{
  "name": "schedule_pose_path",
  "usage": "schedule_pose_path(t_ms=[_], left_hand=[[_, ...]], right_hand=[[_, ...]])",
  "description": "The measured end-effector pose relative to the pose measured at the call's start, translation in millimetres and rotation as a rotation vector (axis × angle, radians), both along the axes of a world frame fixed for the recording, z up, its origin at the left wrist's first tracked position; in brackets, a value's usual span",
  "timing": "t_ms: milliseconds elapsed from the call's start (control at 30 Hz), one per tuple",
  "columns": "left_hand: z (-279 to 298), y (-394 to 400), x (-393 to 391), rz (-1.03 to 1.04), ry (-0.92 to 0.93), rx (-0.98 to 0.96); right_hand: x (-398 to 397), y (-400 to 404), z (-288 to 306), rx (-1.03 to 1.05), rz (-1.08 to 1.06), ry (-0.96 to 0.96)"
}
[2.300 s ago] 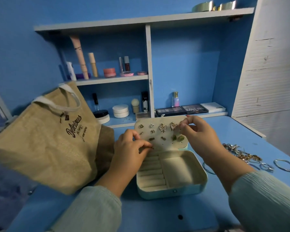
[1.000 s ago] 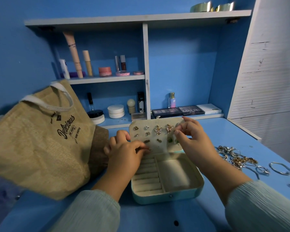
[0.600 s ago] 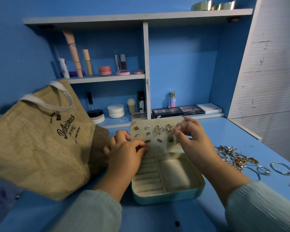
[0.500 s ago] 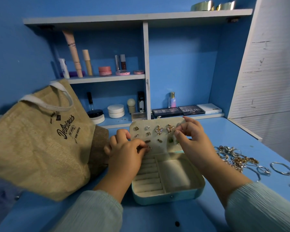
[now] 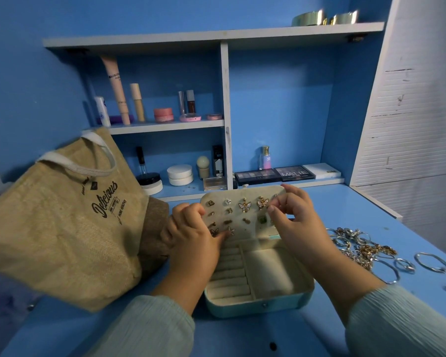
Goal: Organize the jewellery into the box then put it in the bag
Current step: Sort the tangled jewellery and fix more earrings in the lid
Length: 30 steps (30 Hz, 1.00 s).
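An open teal jewellery box (image 5: 260, 304) with cream lining lies on the blue desk in front of me. Its raised lid (image 5: 245, 215) carries several earrings, among them two butterfly ones. My left hand (image 5: 191, 235) pinches a small star earring (image 5: 229, 231) at the lid's lower left. My right hand (image 5: 294, 217) holds the lid's right edge with curled fingers. A jute bag (image 5: 62, 222) printed "Delicious" stands to the left. A heap of rings, chains and bangles (image 5: 363, 248) lies to the right of the box.
A shelf unit (image 5: 224, 119) behind the box holds cosmetic tubes, jars, a perfume bottle and eyeshadow palettes (image 5: 276, 173). A white slatted panel (image 5: 417, 124) stands at the right. Loose bangles (image 5: 431, 262) lie near the desk's right edge.
Both hands have stayed at the lid. My left fingers have shifted slightly at the lid's lower left, around the star earring. The view has tilted a little.
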<state>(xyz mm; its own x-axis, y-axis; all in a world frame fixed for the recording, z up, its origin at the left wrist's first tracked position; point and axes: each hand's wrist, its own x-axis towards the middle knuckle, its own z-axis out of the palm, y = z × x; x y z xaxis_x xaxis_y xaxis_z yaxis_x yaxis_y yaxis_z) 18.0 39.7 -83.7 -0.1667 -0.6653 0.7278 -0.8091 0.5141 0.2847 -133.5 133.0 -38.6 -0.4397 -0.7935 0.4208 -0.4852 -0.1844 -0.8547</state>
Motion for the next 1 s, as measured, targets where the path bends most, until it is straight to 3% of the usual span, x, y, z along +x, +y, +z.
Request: schedule_pose_path(t_ms=[100, 300, 400, 600, 767, 1000], left_hand=[[-1, -5, 2, -0.109, 0.167, 0.276], [5, -10, 3, -0.211, 0.250, 0.521], [8, -8, 9, -0.258, 0.247, 0.588], [22, -3, 23, -0.308, -0.246, 0.381], [26, 2, 27, -0.347, -0.345, 0.231], [26, -2, 23, -0.310, -0.394, 0.291]], right_hand=[[1, 2, 0, 0.005, -0.020, 0.027], [3, 9, 12, 0.047, -0.137, 0.105], [3, 19, 28, 0.148, -0.159, 0.048], [2, 33, 57, 0.327, -0.073, 0.155], [8, 16, 59, 0.513, 0.060, 0.364], [21, -25, 58, 0.678, 0.234, 0.622]])
